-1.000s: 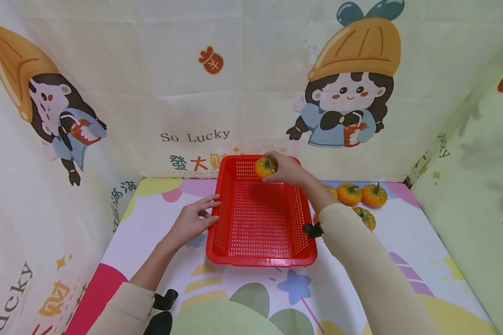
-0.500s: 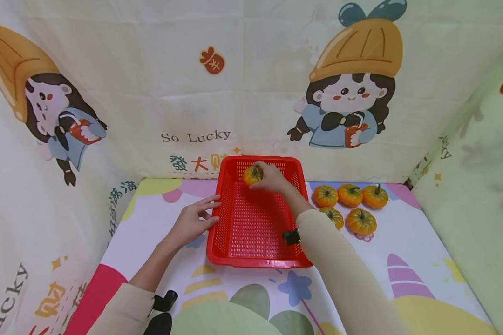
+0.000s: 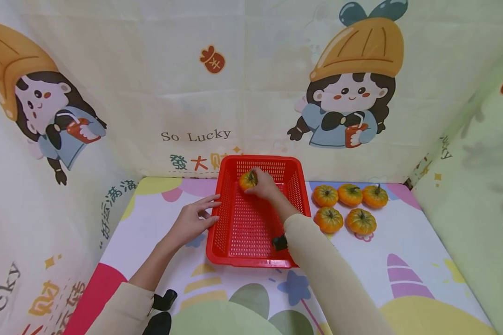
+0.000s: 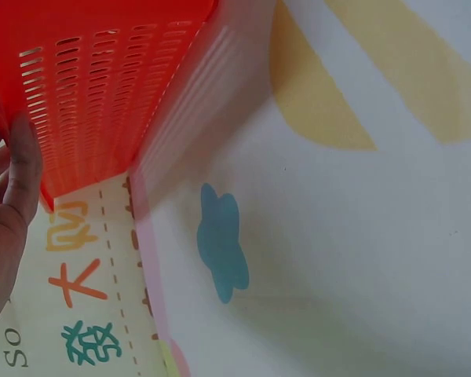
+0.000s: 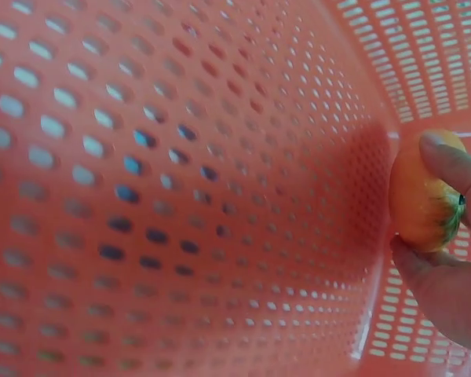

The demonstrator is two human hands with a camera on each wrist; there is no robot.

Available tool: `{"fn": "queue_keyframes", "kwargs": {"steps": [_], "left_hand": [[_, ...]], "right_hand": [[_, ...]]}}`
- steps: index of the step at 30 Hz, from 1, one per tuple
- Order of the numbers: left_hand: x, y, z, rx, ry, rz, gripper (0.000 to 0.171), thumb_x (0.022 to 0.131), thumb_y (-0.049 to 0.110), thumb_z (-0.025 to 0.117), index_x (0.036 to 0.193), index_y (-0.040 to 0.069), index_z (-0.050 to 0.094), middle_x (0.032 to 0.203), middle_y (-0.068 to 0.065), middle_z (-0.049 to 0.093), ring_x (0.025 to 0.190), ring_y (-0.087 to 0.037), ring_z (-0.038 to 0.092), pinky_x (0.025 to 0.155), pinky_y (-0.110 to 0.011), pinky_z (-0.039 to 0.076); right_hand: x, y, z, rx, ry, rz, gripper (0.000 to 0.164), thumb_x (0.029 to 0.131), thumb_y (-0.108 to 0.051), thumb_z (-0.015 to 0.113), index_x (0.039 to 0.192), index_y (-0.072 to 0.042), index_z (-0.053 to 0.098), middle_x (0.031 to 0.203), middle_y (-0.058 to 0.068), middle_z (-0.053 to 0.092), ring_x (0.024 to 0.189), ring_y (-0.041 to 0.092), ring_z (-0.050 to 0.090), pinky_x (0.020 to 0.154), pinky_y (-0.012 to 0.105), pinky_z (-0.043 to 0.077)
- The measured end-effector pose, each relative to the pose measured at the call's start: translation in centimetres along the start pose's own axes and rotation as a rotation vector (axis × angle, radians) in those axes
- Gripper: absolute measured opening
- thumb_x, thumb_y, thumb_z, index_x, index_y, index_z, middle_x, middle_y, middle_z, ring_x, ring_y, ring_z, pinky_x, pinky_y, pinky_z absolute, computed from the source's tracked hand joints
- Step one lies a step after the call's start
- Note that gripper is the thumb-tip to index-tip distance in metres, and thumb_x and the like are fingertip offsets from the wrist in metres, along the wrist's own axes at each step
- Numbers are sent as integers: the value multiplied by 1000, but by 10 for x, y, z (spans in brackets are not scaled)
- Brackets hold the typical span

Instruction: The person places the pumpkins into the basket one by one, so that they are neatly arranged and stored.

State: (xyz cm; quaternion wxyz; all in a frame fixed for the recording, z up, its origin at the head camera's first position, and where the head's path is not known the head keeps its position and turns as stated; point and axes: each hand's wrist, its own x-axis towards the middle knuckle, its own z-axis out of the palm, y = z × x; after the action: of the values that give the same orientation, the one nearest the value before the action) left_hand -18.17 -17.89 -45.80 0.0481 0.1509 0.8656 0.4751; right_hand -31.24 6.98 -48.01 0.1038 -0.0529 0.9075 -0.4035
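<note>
A small orange-green pumpkin (image 3: 248,181) is inside the red plastic basket (image 3: 260,263), near its far left corner. My right hand (image 3: 264,184) grips it from the right. In the right wrist view, thumb and fingers pinch the pumpkin (image 5: 421,192) close to the basket's perforated walls; whether it touches the bottom I cannot tell. Against the basket's left rim rests my left hand (image 3: 194,218), its fingers extended and loosely spread. The left wrist view shows those fingers (image 4: 22,169) touching the outside of the basket wall (image 4: 94,86).
To the right of the basket, several more pumpkins (image 3: 350,195) sit in two rows on the patterned tablecloth (image 3: 352,270). A printed cloth backdrop (image 3: 260,102) rises directly behind the basket and along both sides.
My right hand has carried the pumpkin left and down, from above the basket's far edge into its far left corner. The left hand stays at the rim.
</note>
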Motion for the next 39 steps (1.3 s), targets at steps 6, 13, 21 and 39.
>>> {"fn": "queue_keyframes", "kwargs": {"steps": [6,13,21,39], "left_hand": [[0,-1,1,-7,-7,-10,48,93,11,75,140,5,64,157,-4,52,83,-18,67,70,-23,61],[-1,-1,1,0,-8,-22,49,93,10,75,140,5,64,157,-4,52,83,-18,68,70,-23,61],[0,1,1,2,-12,-19,49,93,11,75,140,5,64,157,-4,52,82,-17,68,70,-24,61],[1,-2,0,12,-8,-5,50,93,11,76,140,5,64,157,-5,52,81,-17,68,70,-24,61]], "right_hand": [[-1,2,12,4,29,48,75,86,-18,85,148,-13,45,144,14,53,130,33,51,117,51,43],[-3,2,18,33,34,61,75,86,-20,85,149,-14,45,144,14,52,129,33,50,115,53,45],[-1,3,20,-7,22,64,81,87,-25,84,155,-16,41,150,15,48,132,33,48,116,53,43],[1,4,19,3,33,80,84,86,-29,85,156,-18,38,153,18,38,133,35,46,114,55,45]]}}
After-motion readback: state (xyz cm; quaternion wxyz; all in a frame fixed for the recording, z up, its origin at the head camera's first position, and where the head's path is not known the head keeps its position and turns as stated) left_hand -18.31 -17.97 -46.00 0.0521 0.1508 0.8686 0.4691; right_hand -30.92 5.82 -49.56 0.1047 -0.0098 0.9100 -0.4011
